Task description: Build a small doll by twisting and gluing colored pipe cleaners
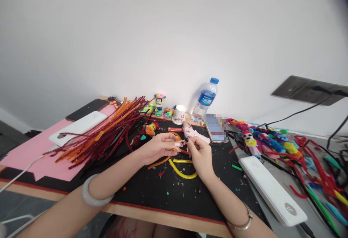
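Observation:
My left hand (159, 147) and my right hand (199, 154) meet over the black mat (152, 191), fingertips pinched together on a small orange and red pipe-cleaner piece (178, 142). A yellow pipe cleaner (182, 169) curves on the mat just below my hands. An orange pipe cleaner (157, 163) lies under my left hand. A pale bangle (94, 194) circles my left wrist and a thin metal bracelet (243, 220) my right.
A heap of red and orange pipe cleaners (103, 133) lies at left over a pink sheet (29, 151). A pink glue gun (190, 131), paper cup (179, 114), water bottle (205, 100) and phone (216, 127) stand behind. A white power bank (272, 189) and finished colourful figures (269, 143) lie at right.

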`<state>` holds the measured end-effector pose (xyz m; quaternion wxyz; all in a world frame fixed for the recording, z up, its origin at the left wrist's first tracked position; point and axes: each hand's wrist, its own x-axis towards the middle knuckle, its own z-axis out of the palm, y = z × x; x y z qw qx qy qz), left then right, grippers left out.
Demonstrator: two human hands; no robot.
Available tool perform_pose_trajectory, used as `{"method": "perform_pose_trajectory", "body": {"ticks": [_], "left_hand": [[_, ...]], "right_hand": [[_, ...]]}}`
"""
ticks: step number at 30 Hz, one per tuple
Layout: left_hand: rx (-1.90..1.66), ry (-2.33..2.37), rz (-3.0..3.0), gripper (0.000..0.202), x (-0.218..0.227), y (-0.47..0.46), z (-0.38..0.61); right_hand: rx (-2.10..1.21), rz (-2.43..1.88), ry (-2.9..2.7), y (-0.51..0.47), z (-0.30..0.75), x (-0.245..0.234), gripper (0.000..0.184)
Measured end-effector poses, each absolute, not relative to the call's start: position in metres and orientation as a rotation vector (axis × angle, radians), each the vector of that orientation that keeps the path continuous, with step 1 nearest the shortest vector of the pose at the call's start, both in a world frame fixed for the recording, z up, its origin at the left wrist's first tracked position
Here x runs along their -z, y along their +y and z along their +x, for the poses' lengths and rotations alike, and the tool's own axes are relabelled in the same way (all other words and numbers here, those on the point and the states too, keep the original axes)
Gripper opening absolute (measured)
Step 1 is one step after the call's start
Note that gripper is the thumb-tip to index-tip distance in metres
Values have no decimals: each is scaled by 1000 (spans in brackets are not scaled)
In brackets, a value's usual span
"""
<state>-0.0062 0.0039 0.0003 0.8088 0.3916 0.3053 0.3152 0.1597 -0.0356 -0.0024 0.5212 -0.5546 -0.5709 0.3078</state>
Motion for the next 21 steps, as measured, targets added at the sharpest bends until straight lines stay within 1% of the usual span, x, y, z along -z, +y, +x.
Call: {"method": "perform_pose_trajectory", "body": {"ticks": [9,17,21], "left_hand": [[-553,535,782,19,-2,5,-11],[-600,571,715,17,-4,5,-10],[-654,601,729,20,-2,5,-9]], "right_hand": [[-840,-1302,-1345,-32,161,4,23],[-807,-1309,-1343,-32,161,3,23],[-795,-1316,-1351,-32,161,4,21]]}}
